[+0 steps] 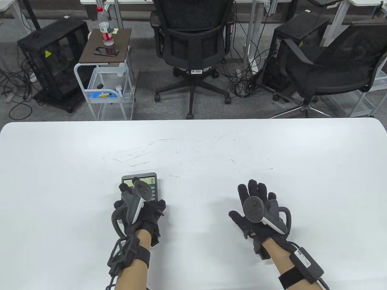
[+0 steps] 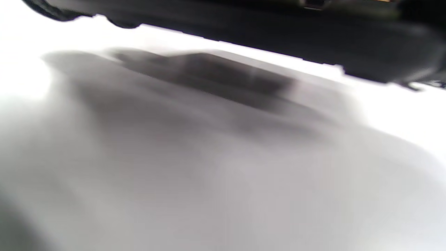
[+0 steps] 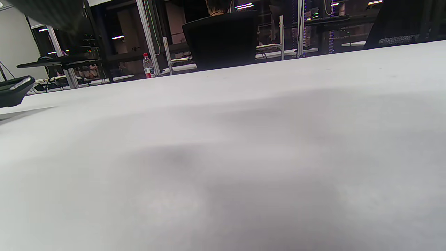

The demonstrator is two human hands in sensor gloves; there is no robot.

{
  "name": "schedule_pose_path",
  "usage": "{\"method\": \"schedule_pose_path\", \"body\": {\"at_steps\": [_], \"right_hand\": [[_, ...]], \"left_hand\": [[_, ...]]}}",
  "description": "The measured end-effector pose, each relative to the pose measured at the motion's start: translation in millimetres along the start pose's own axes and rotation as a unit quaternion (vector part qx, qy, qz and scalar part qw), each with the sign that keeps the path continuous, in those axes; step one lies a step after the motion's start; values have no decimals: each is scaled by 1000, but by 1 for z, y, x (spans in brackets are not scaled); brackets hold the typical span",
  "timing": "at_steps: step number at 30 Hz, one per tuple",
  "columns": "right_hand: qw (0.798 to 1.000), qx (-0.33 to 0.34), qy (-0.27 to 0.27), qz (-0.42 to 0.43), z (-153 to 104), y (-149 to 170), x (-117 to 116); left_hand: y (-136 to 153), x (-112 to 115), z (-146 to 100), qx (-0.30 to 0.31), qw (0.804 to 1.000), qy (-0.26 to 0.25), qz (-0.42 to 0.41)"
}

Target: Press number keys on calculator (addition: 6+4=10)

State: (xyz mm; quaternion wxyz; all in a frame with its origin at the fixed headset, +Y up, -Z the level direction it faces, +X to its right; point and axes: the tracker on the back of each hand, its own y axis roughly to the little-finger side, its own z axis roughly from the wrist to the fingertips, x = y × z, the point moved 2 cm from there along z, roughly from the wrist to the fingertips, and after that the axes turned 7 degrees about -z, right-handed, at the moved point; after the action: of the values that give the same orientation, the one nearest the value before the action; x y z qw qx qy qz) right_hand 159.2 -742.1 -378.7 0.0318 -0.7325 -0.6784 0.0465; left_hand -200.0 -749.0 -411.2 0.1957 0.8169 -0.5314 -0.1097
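— Behind the white bench, what fills the top of the frame?

— Two black office chairs, a dark cabinet at upper left, and a small cart carrying a water bottle and a phone.

— Where is the calculator?

— Lower left of centre in the table view, flat on the bench. Its display reads 0. Most of its keypad is hidden under the left hand, which lies over it. Only the top strip and the right column of keys show.

— How is that hand's grip?

— I cannot tell. The tracker covers the fingers, and the left wrist view is only blur and shadow.

— And the right hand?

— Lower right of the frame, well apart from the calculator, palm down over bare bench, fingers spread and straight, holding nothing. In the right wrist view the calculator's edge shows at the far left.
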Motion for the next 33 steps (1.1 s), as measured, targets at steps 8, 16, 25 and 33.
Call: {"method": "schedule_pose_path", "body": {"at_steps": [8, 16, 25, 33], "right_hand": [[1000, -11, 4, 9, -1, 7, 2], [1000, -16, 4, 12, -1, 9, 3], [1000, -15, 3, 12, -1, 9, 2], [1000, -15, 0, 7, -2, 8, 2]], "left_hand": [[-79, 38, -49, 54, 998, 20, 5], [-133, 78, -74, 69, 995, 25, 61], [-145, 101, -79, 52, 993, 46, 93], [-142, 101, -80, 46, 991, 57, 116]]}}
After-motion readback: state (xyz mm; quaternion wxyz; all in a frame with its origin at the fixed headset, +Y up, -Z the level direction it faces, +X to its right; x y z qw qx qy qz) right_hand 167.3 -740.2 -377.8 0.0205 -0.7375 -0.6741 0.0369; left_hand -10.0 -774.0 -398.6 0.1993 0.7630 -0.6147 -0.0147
